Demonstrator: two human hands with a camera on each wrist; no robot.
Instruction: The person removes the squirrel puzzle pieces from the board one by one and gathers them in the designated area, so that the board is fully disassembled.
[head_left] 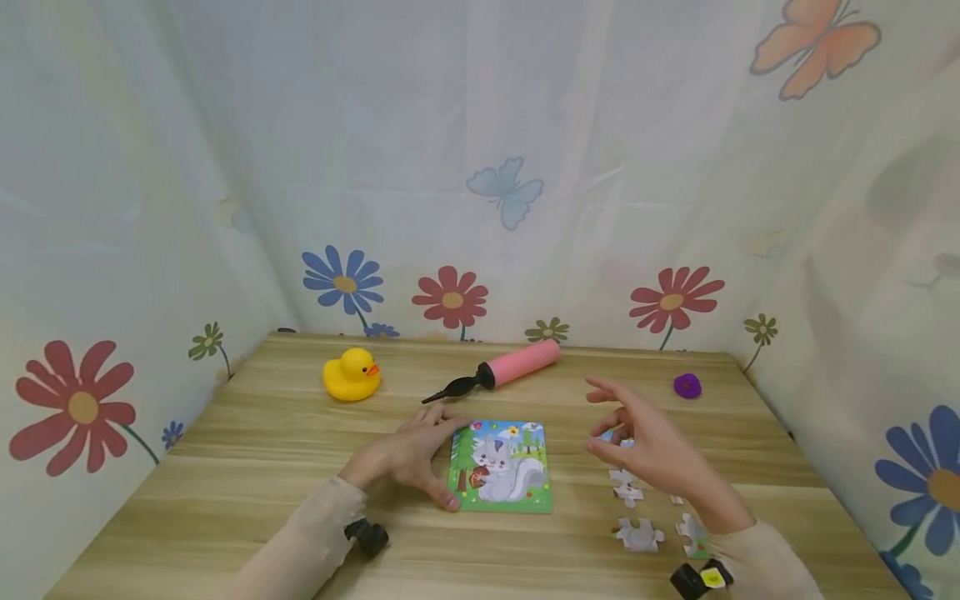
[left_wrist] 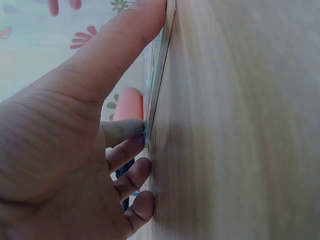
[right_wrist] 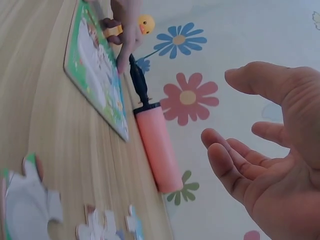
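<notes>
The puzzle board [head_left: 500,467] showed a grey-and-white squirrel on green grass under blue sky. The pump [head_left: 495,372] was pink with a black nozzle. The duck [head_left: 351,374] was yellow with an orange beak. The curtain [head_left: 480,167] was white, printed with red and blue flowers and butterflies. The table [head_left: 247,467] was light woodgrain.

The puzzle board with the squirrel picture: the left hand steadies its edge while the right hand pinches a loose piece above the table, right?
Not quite. The left hand does rest its fingers against the edge of the puzzle board, but the right hand holds nothing: the right wrist view shows its palm bare and fingers loosely spread. The loose pieces lie on the table beneath it.
</notes>
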